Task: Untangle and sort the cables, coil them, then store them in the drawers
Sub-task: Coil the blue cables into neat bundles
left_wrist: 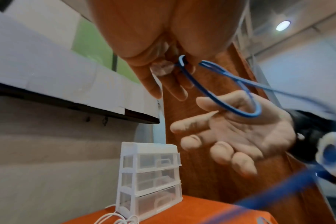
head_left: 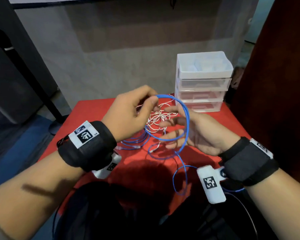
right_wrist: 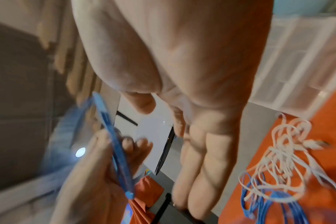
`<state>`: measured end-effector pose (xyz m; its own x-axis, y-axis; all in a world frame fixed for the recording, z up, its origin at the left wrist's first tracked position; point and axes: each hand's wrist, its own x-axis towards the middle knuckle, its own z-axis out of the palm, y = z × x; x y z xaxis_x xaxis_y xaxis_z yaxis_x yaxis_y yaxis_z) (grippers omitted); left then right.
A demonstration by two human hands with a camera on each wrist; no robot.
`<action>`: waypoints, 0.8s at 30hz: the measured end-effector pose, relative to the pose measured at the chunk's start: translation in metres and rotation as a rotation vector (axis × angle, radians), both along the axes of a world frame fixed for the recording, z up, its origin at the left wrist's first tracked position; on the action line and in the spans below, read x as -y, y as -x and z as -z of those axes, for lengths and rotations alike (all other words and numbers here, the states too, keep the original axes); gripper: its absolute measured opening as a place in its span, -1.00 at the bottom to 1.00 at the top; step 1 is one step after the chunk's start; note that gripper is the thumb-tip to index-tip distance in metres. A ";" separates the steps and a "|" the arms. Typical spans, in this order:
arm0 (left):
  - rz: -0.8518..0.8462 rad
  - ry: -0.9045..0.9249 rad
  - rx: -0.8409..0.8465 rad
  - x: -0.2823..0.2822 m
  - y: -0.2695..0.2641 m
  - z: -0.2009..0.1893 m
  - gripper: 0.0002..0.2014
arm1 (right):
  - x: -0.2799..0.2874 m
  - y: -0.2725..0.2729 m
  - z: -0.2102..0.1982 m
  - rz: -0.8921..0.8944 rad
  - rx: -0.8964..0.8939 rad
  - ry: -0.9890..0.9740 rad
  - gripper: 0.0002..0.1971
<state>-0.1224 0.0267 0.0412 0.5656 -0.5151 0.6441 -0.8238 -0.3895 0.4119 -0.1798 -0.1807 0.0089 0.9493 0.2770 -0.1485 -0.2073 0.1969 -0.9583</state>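
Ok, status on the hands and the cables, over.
Left hand pinches blue cable loop; right hand open inside it. White cables tangled on table. Drawers shut.

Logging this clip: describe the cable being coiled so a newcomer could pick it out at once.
Start at the red table, with the clear drawer unit at its back right. Above the middle, the left hand pinches a blue cable loop resting over the open right hand. The other blue and white cables lie on the table.

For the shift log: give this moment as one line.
stage: coiling | left hand: pinches blue cable loop | right hand: open inside loop | white cables: tangled on table | drawers: closed
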 end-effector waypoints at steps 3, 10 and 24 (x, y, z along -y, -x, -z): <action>-0.083 0.104 -0.196 -0.006 -0.010 0.004 -0.82 | 0.008 0.011 0.004 -0.161 -0.033 -0.096 -0.37; -0.018 0.415 -0.868 -0.007 -0.003 0.008 -0.78 | 0.002 0.016 0.011 0.043 0.320 0.194 -0.64; 0.107 0.292 -1.094 -0.025 0.002 -0.007 -0.76 | 0.058 -0.019 -0.023 0.645 0.464 0.501 -0.70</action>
